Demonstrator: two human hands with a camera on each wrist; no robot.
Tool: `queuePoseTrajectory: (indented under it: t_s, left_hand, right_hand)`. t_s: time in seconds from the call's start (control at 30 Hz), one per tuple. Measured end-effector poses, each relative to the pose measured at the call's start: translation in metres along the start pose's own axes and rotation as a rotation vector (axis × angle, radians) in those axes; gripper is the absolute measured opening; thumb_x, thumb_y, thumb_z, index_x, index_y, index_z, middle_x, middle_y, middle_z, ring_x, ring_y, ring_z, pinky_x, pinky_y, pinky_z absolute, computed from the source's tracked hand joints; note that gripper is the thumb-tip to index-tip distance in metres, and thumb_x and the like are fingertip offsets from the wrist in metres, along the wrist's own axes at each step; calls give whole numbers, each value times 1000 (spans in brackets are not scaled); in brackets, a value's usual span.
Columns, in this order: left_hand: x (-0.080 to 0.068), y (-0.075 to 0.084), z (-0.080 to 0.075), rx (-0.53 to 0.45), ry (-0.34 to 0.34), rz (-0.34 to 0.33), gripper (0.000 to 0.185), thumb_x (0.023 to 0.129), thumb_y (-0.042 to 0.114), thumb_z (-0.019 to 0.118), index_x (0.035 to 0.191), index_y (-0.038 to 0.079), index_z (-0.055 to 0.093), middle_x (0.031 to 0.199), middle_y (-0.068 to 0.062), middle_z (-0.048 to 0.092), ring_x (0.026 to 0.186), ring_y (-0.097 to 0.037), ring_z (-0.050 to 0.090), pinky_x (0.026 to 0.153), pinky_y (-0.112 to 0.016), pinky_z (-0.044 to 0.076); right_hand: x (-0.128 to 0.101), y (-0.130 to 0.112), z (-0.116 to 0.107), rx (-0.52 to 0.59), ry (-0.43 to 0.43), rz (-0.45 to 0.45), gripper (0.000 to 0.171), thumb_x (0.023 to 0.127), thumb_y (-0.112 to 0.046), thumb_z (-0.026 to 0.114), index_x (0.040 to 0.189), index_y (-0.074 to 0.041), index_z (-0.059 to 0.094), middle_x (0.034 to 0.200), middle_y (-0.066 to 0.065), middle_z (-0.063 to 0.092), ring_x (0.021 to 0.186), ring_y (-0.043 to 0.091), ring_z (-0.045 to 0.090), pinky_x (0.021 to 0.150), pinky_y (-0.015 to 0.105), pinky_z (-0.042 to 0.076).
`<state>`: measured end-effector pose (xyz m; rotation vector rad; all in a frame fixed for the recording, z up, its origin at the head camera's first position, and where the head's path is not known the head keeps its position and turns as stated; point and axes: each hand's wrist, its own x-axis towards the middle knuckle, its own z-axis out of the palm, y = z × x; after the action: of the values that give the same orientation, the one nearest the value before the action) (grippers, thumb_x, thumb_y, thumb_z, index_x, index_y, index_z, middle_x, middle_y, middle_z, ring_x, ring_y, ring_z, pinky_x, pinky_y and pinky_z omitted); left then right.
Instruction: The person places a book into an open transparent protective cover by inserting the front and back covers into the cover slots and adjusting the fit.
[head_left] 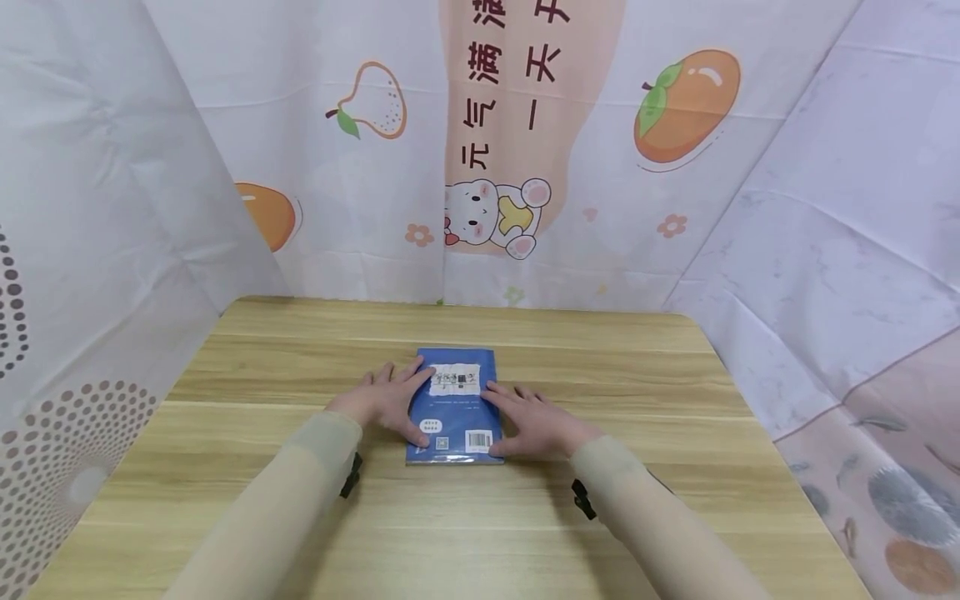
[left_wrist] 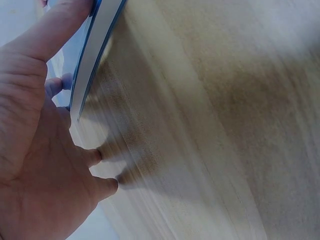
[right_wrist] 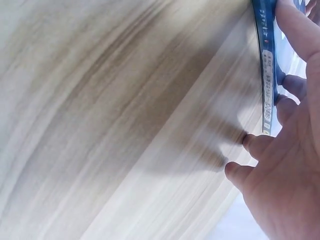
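Book: a blue book [head_left: 454,408] lay flat on the wooden table [head_left: 225,467], a little nearer the person than the table's middle and roughly centred between its left and right edges.
Long axis: it ran away from the person toward the back of the table, nearly square to the table's front edge.
Facing: the back cover was up, with a white label [head_left: 454,379] on the far half and a barcode [head_left: 478,440] at the near right corner; the barcode end pointed toward the person.
Left hand: the left hand [head_left: 382,404] rested on the book's left edge, fingers spread and straight, the thumb laid on the cover toward the near left corner and a finger reaching the label's left side. In the left wrist view the thumb [left_wrist: 50,35] lay along the cover by the page edge [left_wrist: 95,50], while the other fingertips touched the tabletop.
Right hand: the right hand [head_left: 534,421] lay flat on the book's right edge, fingers straight and spread, the thumb near the barcode. In the right wrist view the spine [right_wrist: 266,65] stood beside the fingers [right_wrist: 240,172], which pressed the table.
Grip: neither hand curled round the book; both pressed on it with loose, flat fingers.
Surroundings: printed cloths [head_left: 525,150] with fruit and a cartoon bear hung behind and beside the table.
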<state>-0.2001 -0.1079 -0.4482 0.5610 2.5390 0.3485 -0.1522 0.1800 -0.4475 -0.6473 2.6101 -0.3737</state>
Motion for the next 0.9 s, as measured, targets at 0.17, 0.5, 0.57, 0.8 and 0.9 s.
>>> queuePoseTrajectory:
  t_s: [0.17, 0.5, 0.57, 0.8, 0.9]
  left_hand:
    - [1, 0, -2, 17, 6, 4, 127, 69, 67, 85, 166, 27, 13, 173, -4, -4, 154, -51, 1, 118, -72, 2]
    - [0, -1, -2, 33, 30, -6, 131, 66, 71, 84, 166, 26, 13, 173, -3, -2, 154, -51, 5, 118, -73, 4]
    - [0, -1, -1, 31, 29, -9, 130, 66, 70, 84, 166, 27, 12, 173, -2, -2, 154, -50, 3, 119, -72, 3]
    - [2, -5, 5, 31, 58, 18, 132, 66, 71, 84, 166, 24, 12, 173, -3, -2, 155, -49, 2, 119, -70, 3]
    - [2, -6, 6, 33, 73, 31, 133, 66, 71, 83, 166, 22, 12, 173, -4, -1, 154, -49, 3, 120, -69, 4]
  right_hand:
    - [3, 0, -1, 13, 7, 12, 95, 89, -58, 73, 164, -26, 25, 172, -3, 13, 155, 40, 16, 123, 61, 14]
    - [9, 3, -1, 5, 12, 2, 101, 85, -59, 76, 163, -20, 25, 172, 8, 10, 155, 40, 15, 122, 62, 16]
    - [9, 3, -1, 5, 6, 9, 102, 85, -60, 76, 163, -19, 25, 171, 15, 10, 156, 40, 14, 122, 62, 16]
    - [8, 1, -4, 77, -12, 25, 106, 85, -55, 79, 164, -14, 20, 169, 22, 12, 156, 42, 10, 123, 62, 11]
    - [7, 0, -2, 135, 4, 31, 106, 84, -50, 81, 164, -13, 22, 170, 16, 17, 156, 41, 9, 123, 62, 9]
